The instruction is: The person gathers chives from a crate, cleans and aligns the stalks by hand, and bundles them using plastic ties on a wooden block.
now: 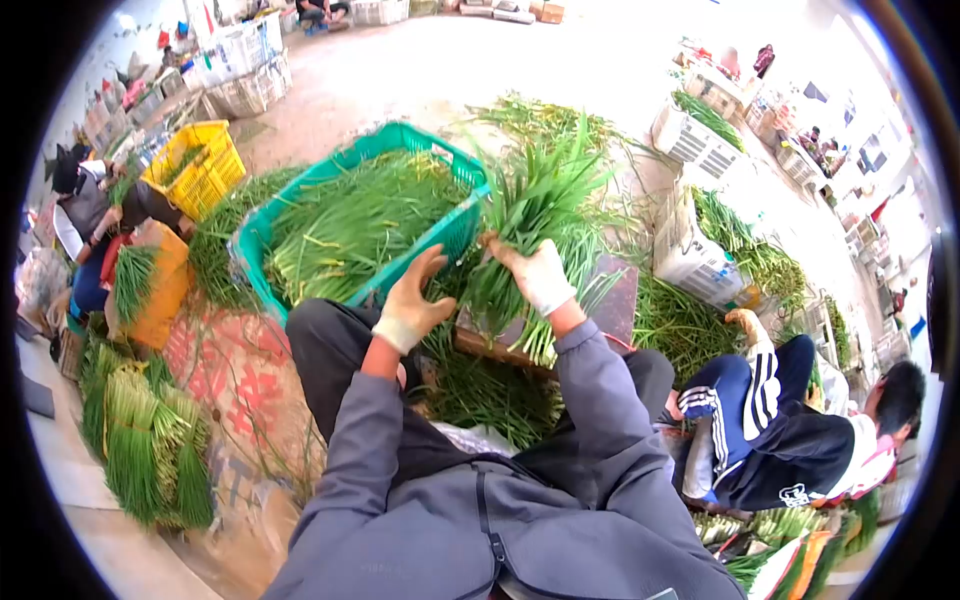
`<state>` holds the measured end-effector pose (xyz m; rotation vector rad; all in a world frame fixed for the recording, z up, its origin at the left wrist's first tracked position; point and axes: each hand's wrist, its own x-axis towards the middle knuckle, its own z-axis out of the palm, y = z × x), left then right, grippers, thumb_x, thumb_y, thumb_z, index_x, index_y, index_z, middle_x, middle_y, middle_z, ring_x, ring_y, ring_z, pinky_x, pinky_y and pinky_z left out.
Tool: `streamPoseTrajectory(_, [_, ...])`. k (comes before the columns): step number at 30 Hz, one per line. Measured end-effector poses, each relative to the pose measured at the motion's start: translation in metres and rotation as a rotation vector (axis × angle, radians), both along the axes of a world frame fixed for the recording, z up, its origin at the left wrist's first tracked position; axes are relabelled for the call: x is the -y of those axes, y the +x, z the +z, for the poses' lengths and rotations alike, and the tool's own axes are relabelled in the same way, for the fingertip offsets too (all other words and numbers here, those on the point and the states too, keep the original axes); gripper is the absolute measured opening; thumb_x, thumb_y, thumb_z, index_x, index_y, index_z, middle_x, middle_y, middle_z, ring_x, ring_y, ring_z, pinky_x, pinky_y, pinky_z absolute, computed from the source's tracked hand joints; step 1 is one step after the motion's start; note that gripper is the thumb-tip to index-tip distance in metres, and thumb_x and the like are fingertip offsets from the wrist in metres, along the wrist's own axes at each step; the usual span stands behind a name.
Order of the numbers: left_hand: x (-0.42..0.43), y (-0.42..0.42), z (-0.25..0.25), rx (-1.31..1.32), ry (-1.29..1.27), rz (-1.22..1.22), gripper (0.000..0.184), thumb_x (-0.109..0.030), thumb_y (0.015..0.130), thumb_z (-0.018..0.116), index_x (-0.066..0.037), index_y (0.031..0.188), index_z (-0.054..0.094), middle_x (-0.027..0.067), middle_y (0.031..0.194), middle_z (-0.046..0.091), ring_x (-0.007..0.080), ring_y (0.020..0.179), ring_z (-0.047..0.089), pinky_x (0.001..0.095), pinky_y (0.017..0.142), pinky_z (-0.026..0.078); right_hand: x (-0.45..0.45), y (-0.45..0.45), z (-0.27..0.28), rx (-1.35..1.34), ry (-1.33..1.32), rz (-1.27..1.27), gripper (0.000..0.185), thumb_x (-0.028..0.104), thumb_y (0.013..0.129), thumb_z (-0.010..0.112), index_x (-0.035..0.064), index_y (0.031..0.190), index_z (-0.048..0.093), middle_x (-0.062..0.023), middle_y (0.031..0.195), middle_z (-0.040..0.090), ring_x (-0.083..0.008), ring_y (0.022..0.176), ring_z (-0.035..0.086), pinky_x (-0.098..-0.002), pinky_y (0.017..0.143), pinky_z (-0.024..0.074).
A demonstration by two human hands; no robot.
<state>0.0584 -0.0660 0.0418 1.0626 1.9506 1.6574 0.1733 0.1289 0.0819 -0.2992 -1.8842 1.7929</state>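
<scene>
My right hand [538, 276], in a pale glove, is closed around a bunch of long green chives [540, 195]. The leaves fan out beyond the fist and more stalks hang below it. Gloved too, my left hand [408, 305] is raised beside the bunch, its thumb and fingers apart with nothing between them. It is close to the near wall of a green crate [462, 232], which is heaped with loose chives [360, 215]. Under my right hand is a brown board [622, 300], partly hidden by the leaves.
Tied chive bundles [150, 450] lie at the left. A yellow crate [225, 175] and a seated person [85, 205] are beyond them. White crates [690, 250] of chives stand at the right, near another seated person [780, 420]. Loose chives [490, 395] cover the floor before me.
</scene>
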Motion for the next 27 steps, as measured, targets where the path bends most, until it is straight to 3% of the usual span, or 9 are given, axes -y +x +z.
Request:
streamPoseTrajectory(2, [-0.027,0.004,-0.011,-0.106,0.011,-0.162,0.079,-0.009,0.073,0.077,-0.008,0.145,0.043,0.0164,0.134,0.059,0.0255,0.122,0.058,0.0328,0.103,0.046,0.009,0.003,0.012,-0.046,-0.032,0.060,0.019,0.012,0.092,0.066,-0.0014,0.105,0.070,-0.0078,0.101,0.073,-0.0146,0.094,0.066,-0.0322,0.086,0.0524])
streamPoseTrajectory(8, [-0.056,0.032,-0.109,0.105,-0.304,-0.099,0.039,-0.012,0.080,0.074,-0.004,0.117,0.063,0.0112,0.104,0.073,0.0218,0.092,0.068,0.0327,0.084,0.053,-0.001,0.026,0.030,-0.119,0.007,-0.107,0.012,0.013,0.093,0.063,0.0016,0.095,0.062,-0.0085,0.084,0.067,-0.0203,0.080,0.066,-0.0361,0.071,0.0561])
streamPoseTrajectory(9, [-0.084,0.017,-0.243,-0.338,-0.150,-0.126,0.032,-0.008,0.083,0.069,-0.004,0.115,0.063,0.0108,0.088,0.072,0.0239,0.075,0.068,0.0363,0.065,0.054,-0.004,0.029,0.033,-0.178,-0.054,-0.136,0.013,0.015,0.094,0.063,0.0020,0.093,0.060,-0.0086,0.080,0.065,-0.0214,0.077,0.065,-0.0373,0.069,0.0563])
streamPoseTrajectory(11, [-0.050,0.049,-0.140,0.778,-0.451,-0.027,0.022,-0.005,0.088,0.061,-0.006,0.110,0.063,0.0104,0.076,0.066,0.0229,0.058,0.062,0.0377,0.049,0.049,-0.003,0.038,0.058,-0.257,-0.224,-0.127,0.017,0.018,0.094,0.063,0.0039,0.089,0.056,-0.0069,0.075,0.056,-0.0225,0.072,0.060,-0.0393,0.071,0.0540])
streamPoseTrajectory(15, [-0.050,0.039,-0.159,1.036,-0.113,0.084,0.013,-0.002,0.090,0.053,-0.002,0.095,0.064,0.0111,0.070,0.062,0.0199,0.044,0.052,0.0346,0.041,0.045,-0.014,0.048,0.068,-0.322,-0.325,-0.008,0.022,0.024,0.094,0.063,0.0071,0.085,0.051,-0.0050,0.077,0.050,-0.0219,0.074,0.054,-0.0404,0.076,0.0492])
streamPoseTrajectory(18, [-0.023,0.002,-0.177,0.939,-0.084,0.086,0.018,-0.002,0.088,0.051,0.000,0.097,0.067,0.0136,0.075,0.065,0.0232,0.050,0.057,0.0351,0.044,0.049,-0.022,0.056,0.069,-0.334,-0.312,-0.049,0.026,0.029,0.095,0.063,0.0069,0.086,0.052,-0.0044,0.076,0.050,-0.0215,0.073,0.053,-0.0411,0.076,0.0485])
streamPoseTrajectory(21, [-0.030,0.013,-0.152,0.438,-0.355,0.213,0.035,-0.005,0.087,0.056,-0.001,0.121,0.063,0.0152,0.103,0.069,0.0279,0.083,0.069,0.0343,0.068,0.058,-0.033,0.061,0.063,-0.422,-0.399,-0.041,0.022,0.024,0.097,0.061,0.0043,0.090,0.055,-0.0061,0.076,0.053,-0.0224,0.071,0.056,-0.0402,0.072,0.0521])
streamPoseTrajectory(23, [-0.029,0.020,-0.130,0.629,0.334,-0.117,0.058,-0.008,0.085,0.061,-0.003,0.142,0.048,0.0119,0.126,0.062,0.0247,0.108,0.064,0.0302,0.085,0.053,-0.040,0.065,0.058,-0.436,-0.455,-0.048,0.022,0.025,0.098,0.060,0.0048,0.091,0.054,-0.0056,0.076,0.052,-0.0224,0.071,0.055,-0.0415,0.073,0.0513])
streamPoseTrajectory(27, [-0.016,0.046,-0.059,0.847,0.467,-0.437,0.068,-0.013,0.089,0.064,-0.004,0.150,0.036,0.0095,0.137,0.054,0.0200,0.119,0.056,0.0280,0.091,0.048,-0.053,0.072,0.052,-0.497,-0.644,-0.043,0.023,0.028,0.100,0.056,0.0065,0.092,0.053,-0.0042,0.074,0.048,-0.0223,0.072,0.052,-0.0439,0.077,0.0484])
